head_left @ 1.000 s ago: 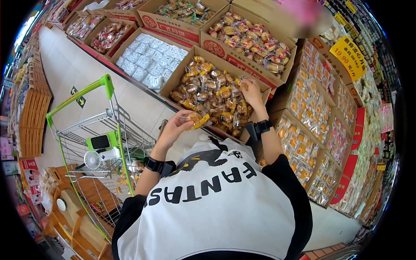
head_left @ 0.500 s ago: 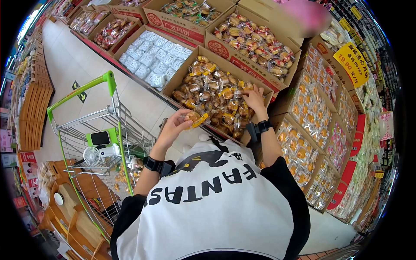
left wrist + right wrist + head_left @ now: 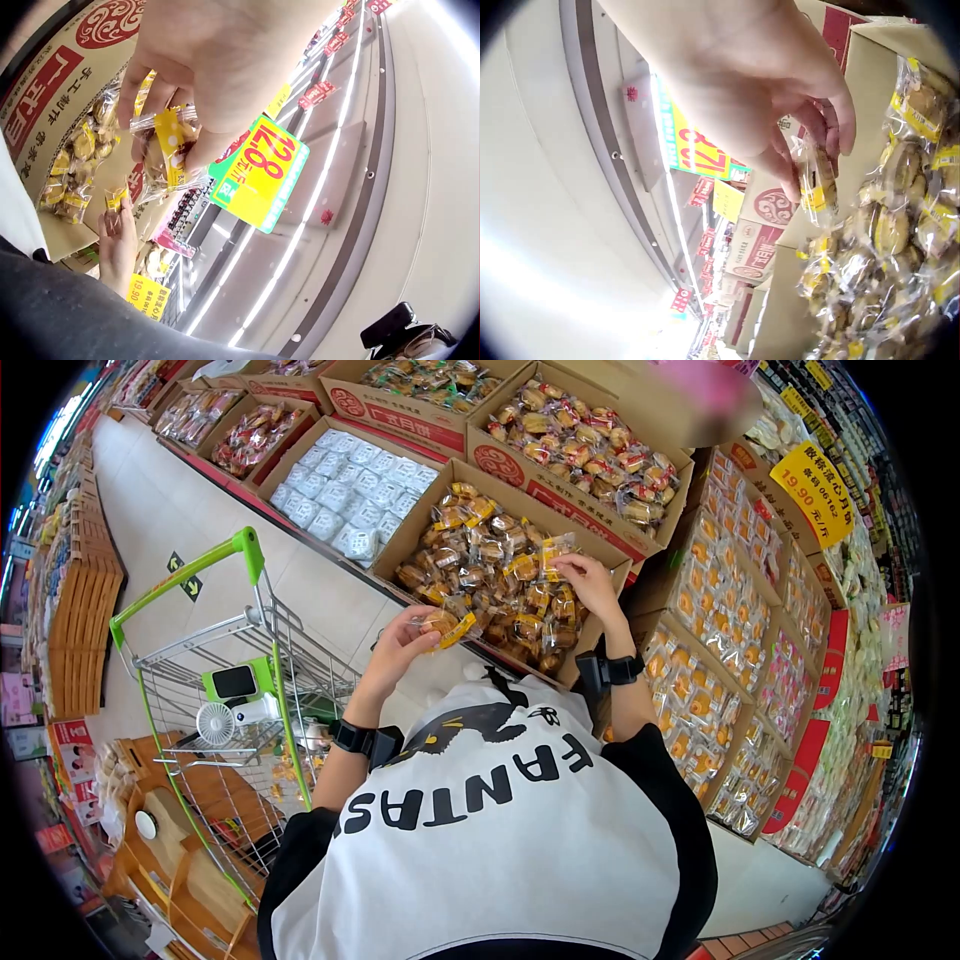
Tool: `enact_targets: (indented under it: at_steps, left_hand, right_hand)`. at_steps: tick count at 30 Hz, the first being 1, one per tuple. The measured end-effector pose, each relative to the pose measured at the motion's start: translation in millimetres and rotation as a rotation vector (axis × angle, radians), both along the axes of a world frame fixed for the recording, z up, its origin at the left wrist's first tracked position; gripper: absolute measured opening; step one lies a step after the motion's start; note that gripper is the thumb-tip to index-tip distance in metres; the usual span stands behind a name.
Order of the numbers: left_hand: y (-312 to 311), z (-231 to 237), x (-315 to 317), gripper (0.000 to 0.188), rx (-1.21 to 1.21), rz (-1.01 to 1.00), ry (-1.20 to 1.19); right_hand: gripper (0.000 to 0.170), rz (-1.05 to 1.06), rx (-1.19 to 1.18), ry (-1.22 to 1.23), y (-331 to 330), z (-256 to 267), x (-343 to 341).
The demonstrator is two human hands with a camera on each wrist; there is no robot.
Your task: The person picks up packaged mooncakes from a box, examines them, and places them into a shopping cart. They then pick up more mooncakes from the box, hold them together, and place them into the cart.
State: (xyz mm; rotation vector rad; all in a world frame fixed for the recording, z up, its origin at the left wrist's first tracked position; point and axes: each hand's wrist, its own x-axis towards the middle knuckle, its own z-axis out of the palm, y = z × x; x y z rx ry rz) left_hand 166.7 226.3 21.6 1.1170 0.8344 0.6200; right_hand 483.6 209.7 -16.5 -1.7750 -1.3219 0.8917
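Note:
My left hand (image 3: 392, 658) holds a clear-wrapped mooncake (image 3: 171, 150) with a yellow band between thumb and fingers, near the front edge of an open carton (image 3: 530, 510). Inside that carton lies a heap of similar wrapped mooncakes (image 3: 470, 565). Over the heap's right side, my right hand (image 3: 594, 588) pinches another wrapped mooncake (image 3: 817, 184) by its wrapper. In the right wrist view this one hangs upright above the pile, thumb on one side and fingers on the other. Both wrists wear black straps.
A shopping cart (image 3: 190, 588) with a small fan (image 3: 215, 723) stands at my left. White packets (image 3: 345, 485) fill the carton beside the heap, and red-wrapped pastries (image 3: 580, 445) lie in one behind. Trays of wrapped cakes (image 3: 715, 590) are stacked at right. A price sign (image 3: 262, 172) shows 12.8.
My right hand was down among the mooncakes and now is raised slightly, pinching one. My left hand keeps its mooncake in nearly the same place.

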Motion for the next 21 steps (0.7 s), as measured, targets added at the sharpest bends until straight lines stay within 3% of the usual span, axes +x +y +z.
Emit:
enact_targets:
  at_steps: [6,8,12,14,17,21]
  left_hand:
    - [3,-8,0,0.034,0.001,0.006,0.015]
    - [2,-7,0,0.034,0.004,0.004,0.023]
    - [1,-4,2,0.034,0.005,0.010,0.021]
    - [0,-4,2,0.034,0.008,0.006,0.019]
    - [0,-2,2,0.034,0.009,0.003,0.029]
    - [-1,-3,1,0.033,0.000,0.013,0.016]
  right_hand:
    - [0.019,0.116,0.120,0.246,-15,42,-25]
    - [0.019,0.073,0.110,0.450,-19,53,-36]
    - [0.022,0.125,0.139,0.485,-24,65,-47]
    - [0.034,0.185,0.087,0.678,-26,70,-51]
    - [0.042,0.263,0.104,0.727,-25,71,-53]
    - [0.041,0.239,0.073,0.723,-24,71,-59]
